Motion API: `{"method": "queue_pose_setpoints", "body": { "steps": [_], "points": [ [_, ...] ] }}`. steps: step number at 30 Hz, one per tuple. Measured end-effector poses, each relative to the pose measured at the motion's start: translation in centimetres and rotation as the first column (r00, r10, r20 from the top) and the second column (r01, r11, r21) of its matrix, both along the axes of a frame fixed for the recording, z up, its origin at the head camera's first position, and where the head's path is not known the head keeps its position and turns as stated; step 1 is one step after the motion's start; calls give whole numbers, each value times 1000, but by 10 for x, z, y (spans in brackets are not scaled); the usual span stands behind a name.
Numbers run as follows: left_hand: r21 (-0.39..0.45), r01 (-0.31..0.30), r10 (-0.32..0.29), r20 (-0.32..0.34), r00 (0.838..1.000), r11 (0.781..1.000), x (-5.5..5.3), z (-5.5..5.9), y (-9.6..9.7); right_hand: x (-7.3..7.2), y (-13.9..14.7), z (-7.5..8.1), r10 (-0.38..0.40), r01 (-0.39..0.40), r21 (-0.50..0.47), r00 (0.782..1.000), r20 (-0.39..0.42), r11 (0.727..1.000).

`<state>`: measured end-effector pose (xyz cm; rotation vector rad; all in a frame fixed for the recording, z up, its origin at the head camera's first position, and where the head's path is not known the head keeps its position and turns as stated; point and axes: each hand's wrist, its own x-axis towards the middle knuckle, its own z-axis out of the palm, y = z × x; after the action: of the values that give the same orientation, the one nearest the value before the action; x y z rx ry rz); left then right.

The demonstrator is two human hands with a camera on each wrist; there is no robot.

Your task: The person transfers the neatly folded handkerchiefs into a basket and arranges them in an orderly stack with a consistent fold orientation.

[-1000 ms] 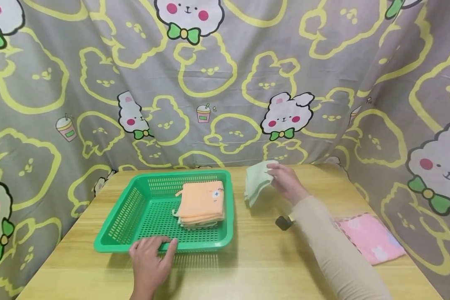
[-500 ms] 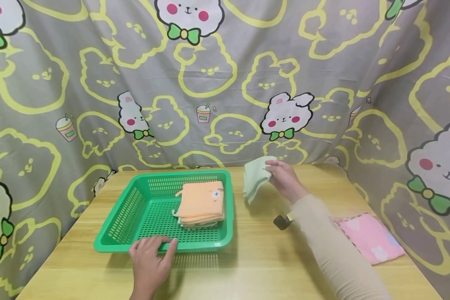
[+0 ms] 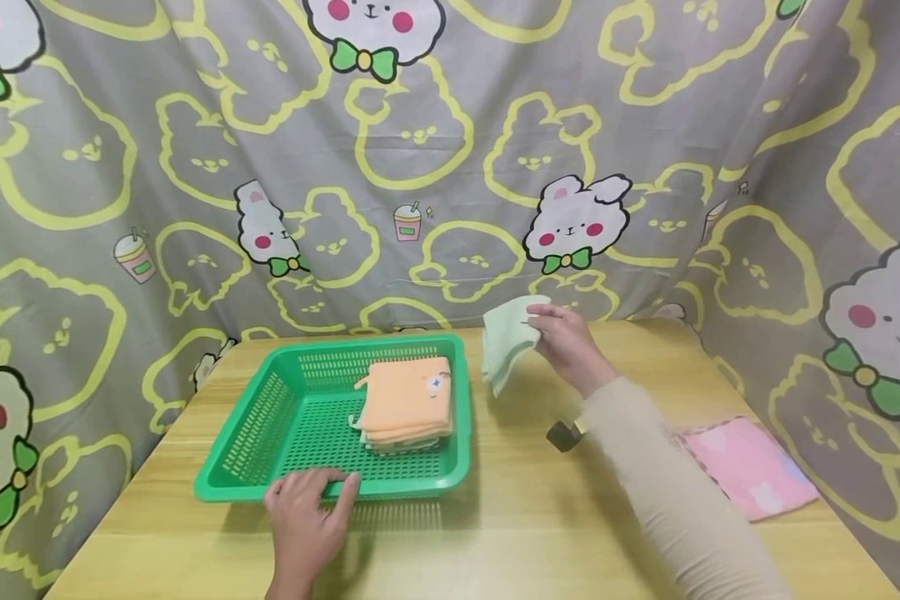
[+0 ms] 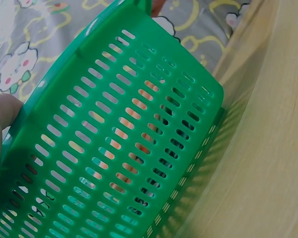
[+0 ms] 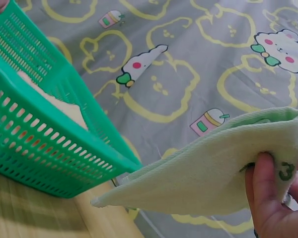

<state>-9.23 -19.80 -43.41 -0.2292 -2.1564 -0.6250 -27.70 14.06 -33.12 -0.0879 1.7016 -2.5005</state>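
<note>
My right hand [image 3: 572, 346] pinches a folded pale green towel [image 3: 512, 337] by its right side, holding it above the table to the right of the basket. In the right wrist view the towel [image 5: 208, 173] hangs in a fold, with fingertips pressing its face beside some dark stitching. My left hand [image 3: 311, 512] grips the near rim of a green plastic basket [image 3: 251, 437], thumb and fingers over the edge. Inside the basket, at its right end, lies a stack of folded towels [image 3: 408, 396] with an orange one on top.
A pink patterned towel [image 3: 750, 467] lies flat at the right of the wooden table [image 3: 510, 533]. A small black object [image 3: 564, 435] shows beside the right sleeve. A patterned grey curtain [image 3: 472, 167] closes off the back and sides.
My right hand has lifted the pale green towel slightly, up and a little leftward. The left hand stays on the basket's rim. The head view has shifted slightly.
</note>
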Motion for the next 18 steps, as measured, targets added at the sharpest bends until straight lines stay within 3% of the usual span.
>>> {"method": "queue_pose_setpoints", "body": {
  "steps": [18],
  "points": [
    [3, -14, 14, 7, 1000, 1000, -1, 0, 2, 6, -17, 19, 24, -25, -53, 1000, -16, 998]
  ]
}}
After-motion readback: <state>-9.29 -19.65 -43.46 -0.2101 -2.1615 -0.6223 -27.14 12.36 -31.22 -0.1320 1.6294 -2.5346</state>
